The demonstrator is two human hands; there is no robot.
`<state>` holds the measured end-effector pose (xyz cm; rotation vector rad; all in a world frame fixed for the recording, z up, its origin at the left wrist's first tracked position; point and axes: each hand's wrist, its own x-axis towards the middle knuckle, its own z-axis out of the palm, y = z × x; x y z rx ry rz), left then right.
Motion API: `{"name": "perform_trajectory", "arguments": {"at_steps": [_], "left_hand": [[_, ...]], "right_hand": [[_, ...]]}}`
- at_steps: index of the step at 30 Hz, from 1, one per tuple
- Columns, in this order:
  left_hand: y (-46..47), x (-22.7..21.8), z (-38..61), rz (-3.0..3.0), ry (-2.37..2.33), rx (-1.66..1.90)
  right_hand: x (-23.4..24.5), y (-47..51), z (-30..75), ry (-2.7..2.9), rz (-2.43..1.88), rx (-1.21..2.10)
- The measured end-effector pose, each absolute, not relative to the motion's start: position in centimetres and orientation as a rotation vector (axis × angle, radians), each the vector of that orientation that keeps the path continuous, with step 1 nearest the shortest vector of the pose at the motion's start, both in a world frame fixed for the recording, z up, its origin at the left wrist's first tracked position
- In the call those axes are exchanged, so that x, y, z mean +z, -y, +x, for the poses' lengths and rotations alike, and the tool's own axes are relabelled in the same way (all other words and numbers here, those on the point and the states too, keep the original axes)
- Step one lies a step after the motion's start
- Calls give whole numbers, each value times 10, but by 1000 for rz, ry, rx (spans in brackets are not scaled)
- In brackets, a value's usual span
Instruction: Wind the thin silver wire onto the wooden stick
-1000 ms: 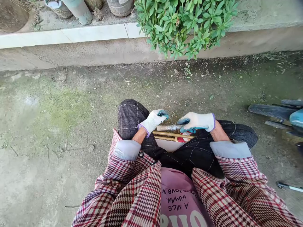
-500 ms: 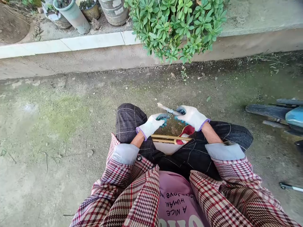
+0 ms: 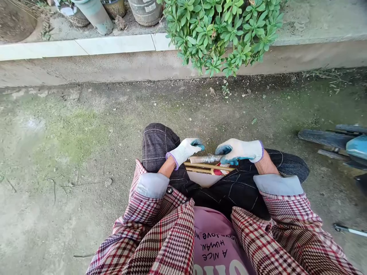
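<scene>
Open concrete ground point(image 3: 71, 152) lies ahead and outward of the left hand point(image 3: 185, 151); a kerb point(image 3: 114, 65) and overhanging plant point(image 3: 218, 34) close the far side. A parked vehicle point(image 3: 338, 141) stands well off the right hand point(image 3: 241, 149).

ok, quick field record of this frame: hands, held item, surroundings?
left hand: gloved, pinching one end of the wrapped stick
right hand: gloved, gripping the other end
stick: roughly level over the lap, silvery winding
beneath: yellow slats between the knees
ground: mossy concrete
behind: leafy plant over a kerb, pots

An outdoor yard: mossy concrete ground point(image 3: 71, 130), potted plant point(image 3: 220, 30).
</scene>
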<state>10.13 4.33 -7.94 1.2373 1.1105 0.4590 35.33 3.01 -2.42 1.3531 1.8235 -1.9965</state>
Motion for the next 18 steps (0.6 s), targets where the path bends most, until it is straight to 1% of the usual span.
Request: {"name": "perform_trajectory", "arguments": {"at_steps": [2, 5, 7, 9, 11, 12, 16, 18], "left_hand": [[-42, -78, 102, 1286, -1138, 399], [-39, -78, 104, 1375, -1180, 306], [-37, -77, 106, 1391, -1175, 276], [-36, -75, 108, 1316, -1150, 311], [-37, -72, 108, 1211, -1120, 369], [-37, -71, 108, 1172, -1103, 405], [-38, -71, 108, 1123, -1011, 521], [-37, -74, 109, 1135, -981, 506]], "right_hand": [[-31, -31, 350, -1940, 1333, -1688], [-44, -36, 343, -2009, 1496, -1270], [-48, -40, 341, -2029, 1607, -1096], [-49, -43, 340, -2066, 1729, -1029], [-45, -43, 340, -2068, 1896, -1143], [-43, -42, 339, -2037, 1983, -1300], [-34, -36, 338, -1713, 2141, -2168], [-32, -33, 339, -1585, 2121, -2426]]}}
